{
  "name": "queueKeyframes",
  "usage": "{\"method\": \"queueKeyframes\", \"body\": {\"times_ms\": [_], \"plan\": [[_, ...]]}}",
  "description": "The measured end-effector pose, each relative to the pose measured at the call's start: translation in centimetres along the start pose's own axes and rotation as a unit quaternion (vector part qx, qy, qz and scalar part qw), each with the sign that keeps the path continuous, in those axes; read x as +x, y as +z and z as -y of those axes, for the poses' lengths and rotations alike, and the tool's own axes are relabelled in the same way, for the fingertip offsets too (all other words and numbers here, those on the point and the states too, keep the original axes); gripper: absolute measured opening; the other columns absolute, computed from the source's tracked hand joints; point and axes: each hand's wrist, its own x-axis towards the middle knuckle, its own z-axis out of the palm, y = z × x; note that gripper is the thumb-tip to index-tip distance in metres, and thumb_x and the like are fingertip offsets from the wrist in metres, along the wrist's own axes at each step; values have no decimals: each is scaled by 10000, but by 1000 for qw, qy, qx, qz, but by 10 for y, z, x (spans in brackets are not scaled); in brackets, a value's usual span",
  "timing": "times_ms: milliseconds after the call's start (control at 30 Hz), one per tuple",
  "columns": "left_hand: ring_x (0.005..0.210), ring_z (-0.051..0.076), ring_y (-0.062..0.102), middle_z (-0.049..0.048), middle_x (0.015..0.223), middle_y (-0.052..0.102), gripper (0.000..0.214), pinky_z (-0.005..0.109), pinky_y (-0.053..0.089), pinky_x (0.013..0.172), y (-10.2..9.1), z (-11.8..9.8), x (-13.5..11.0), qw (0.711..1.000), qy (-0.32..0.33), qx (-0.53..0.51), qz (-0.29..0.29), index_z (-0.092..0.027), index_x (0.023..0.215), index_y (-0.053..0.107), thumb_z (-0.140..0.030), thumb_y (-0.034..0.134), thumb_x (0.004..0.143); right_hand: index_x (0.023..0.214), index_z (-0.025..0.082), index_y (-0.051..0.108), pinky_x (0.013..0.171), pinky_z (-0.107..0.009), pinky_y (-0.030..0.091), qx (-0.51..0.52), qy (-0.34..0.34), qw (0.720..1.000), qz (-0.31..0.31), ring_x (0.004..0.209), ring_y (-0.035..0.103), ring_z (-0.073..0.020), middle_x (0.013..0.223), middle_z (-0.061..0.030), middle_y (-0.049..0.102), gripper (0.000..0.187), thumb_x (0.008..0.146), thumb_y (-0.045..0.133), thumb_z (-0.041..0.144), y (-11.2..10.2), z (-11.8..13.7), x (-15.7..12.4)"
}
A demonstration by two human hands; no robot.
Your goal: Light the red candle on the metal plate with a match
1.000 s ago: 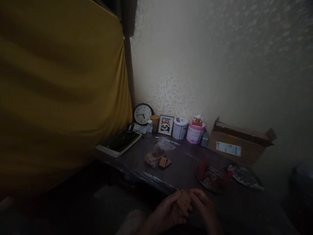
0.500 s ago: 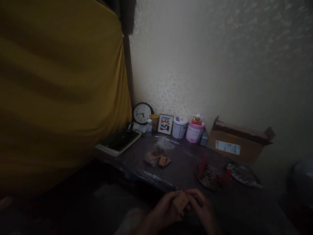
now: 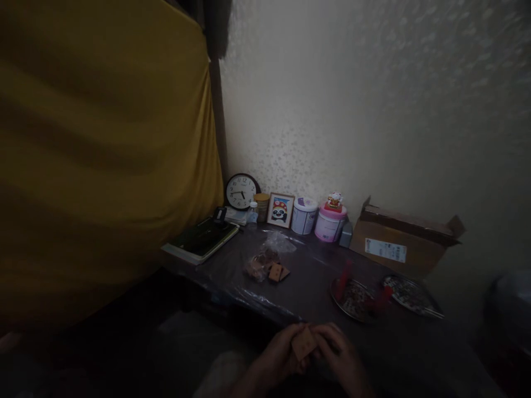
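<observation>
hour numbers on the clock (image 3: 241, 188)
10, 11, 12, 6 and 7 are among them; right of the clock, print on the white tub (image 3: 303, 221), the pink tub (image 3: 327, 228) and the cardboard box's (image 3: 421, 249) barcoded label (image 3: 385, 250) is too small to read.

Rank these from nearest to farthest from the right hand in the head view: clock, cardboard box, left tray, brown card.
1. Brown card: at the fingers of the right hand, on its left.
2. Left tray: just beyond the hand, on the table.
3. Cardboard box: back right, by the wall.
4. Clock: far back left.
</observation>
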Motion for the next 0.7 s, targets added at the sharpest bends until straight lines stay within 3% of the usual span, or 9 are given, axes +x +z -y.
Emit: {"method": "queueKeyframes", "body": {"times_ms": [200, 700], "plan": [[363, 55, 434, 18, 615, 626, 391, 194, 243, 353, -7, 8, 5, 994, 59, 87, -8, -109, 866, 634, -468, 534, 747, 745, 222, 652, 677, -255, 493, 23, 19, 999, 25, 725, 634, -178, 725, -12, 646, 185, 814, 546, 356, 2, -1, -1], [384, 79, 452, 20, 589, 637, 501, 210, 313, 392, -15, 10, 13, 975, 78, 205, -21, -104, 895, 666, -545, 507, 717, 770, 215, 670, 710, -261, 481, 33, 25, 998, 55, 777, 634, -184, 777, -25, 650, 199, 817, 538, 356, 0, -4, -1]]}}
